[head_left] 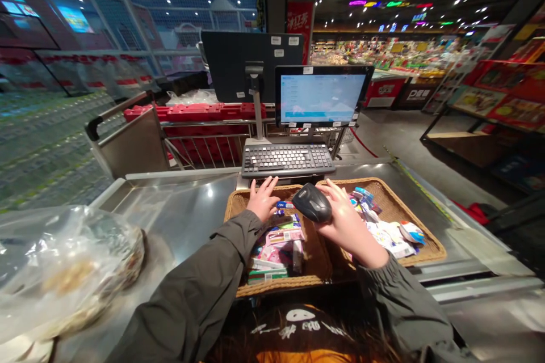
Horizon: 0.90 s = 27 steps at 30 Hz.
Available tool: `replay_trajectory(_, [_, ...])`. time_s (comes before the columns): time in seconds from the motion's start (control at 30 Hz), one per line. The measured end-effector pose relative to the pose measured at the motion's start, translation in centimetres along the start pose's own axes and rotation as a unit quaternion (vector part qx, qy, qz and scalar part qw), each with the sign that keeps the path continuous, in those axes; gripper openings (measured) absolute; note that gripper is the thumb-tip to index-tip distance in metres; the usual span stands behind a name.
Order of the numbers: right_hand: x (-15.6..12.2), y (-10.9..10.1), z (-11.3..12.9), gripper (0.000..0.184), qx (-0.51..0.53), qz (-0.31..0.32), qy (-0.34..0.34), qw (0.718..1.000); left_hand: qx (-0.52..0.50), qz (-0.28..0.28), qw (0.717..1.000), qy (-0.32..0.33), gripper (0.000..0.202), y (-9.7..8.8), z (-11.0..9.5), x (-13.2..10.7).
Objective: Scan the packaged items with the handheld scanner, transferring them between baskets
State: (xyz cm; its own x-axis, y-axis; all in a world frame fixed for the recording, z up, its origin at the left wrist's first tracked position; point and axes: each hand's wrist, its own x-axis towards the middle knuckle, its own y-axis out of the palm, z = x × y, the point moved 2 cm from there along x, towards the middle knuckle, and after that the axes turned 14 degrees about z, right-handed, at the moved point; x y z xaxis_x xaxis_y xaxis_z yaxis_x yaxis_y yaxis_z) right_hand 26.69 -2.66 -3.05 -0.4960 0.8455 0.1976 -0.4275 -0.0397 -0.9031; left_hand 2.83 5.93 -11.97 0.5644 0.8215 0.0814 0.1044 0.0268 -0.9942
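a red banner (299, 25) reads 冰红茶; a black counter (419, 99) in the background bears a white p, the characters after it blurred; text on the lit screen (321, 96) is too small.

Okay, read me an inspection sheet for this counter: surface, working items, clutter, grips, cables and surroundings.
Surface: shiny metal counter.
Working items: black scanner in hand; small colourful packs inside the left basket, more inside the right basket.
Clutter: large clear plastic bag at the counter's left, contents unclear.
Grips: left grip, fingers spread at the left basket's far end, contact unclear; right grip closed around the scanner.
Cables: nothing seen on the scanner; a thin red line beyond the counter may be a cord.
Surroundings: keyboard and lit screen ahead, bottles far left, stocked shelves right.
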Motion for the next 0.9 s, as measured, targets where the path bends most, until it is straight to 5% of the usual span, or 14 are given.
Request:
replay_trajectory(0.27, [-0.5, 1.5, -0.2, 0.046, 0.022, 0.059, 0.01, 0.998, 0.026, 0.065, 0.997, 0.02, 0.013, 5.6, -1.0, 1.3])
replay_trajectory(0.4, [-1.3, 0.7, -0.4, 0.051, 0.027, 0.055, 0.019, 0.998, 0.022, 0.086, 0.996, 0.026, 0.012, 6.7, -1.1, 1.5])
replay_trajectory(0.63, [-3.2, -0.1, -2.6, 0.057, 0.007, 0.033, 0.06, 0.998, -0.006, 0.052, 0.995, 0.086, 0.031, 2.5, -3.1, 2.2])
replay_trajectory(0.9, [-9.0, -4.3, -9.5, 0.05, -0.021, -0.077, 0.164, 0.983, -0.036, 0.028, 0.987, 0.157, 0.041, -1.9, -9.7, 7.7])
